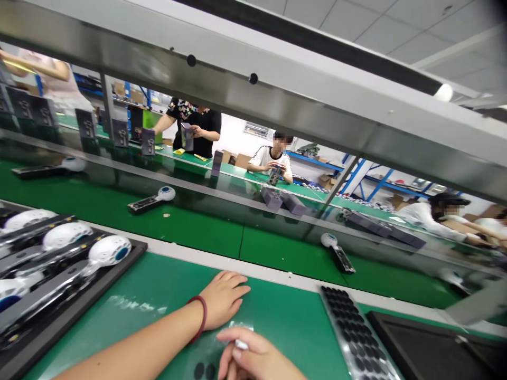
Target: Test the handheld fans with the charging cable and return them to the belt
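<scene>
My left hand [225,300], with a dark red band at its wrist, lies palm down on the green table [158,285]; its fingers are stretched out and it holds nothing. Close in front of me my right hand [259,356] has its fingers curled in, with a small white spot between thumb and index finger that I cannot make out. Just left of it, two black round pads [205,370] lie on what looks like a clear sheet. Further right is a strip of black round pads [352,330] in rows.
At left, a dark tray [130,264] holds several white-headed handheld devices [109,250]. Another dark tray [435,343] is at right. Beyond the pale rail, more devices [152,200] lie on a green belt [222,227]. Co-workers handle grey boxes [148,141] across the line; a metal beam [277,100] crosses above.
</scene>
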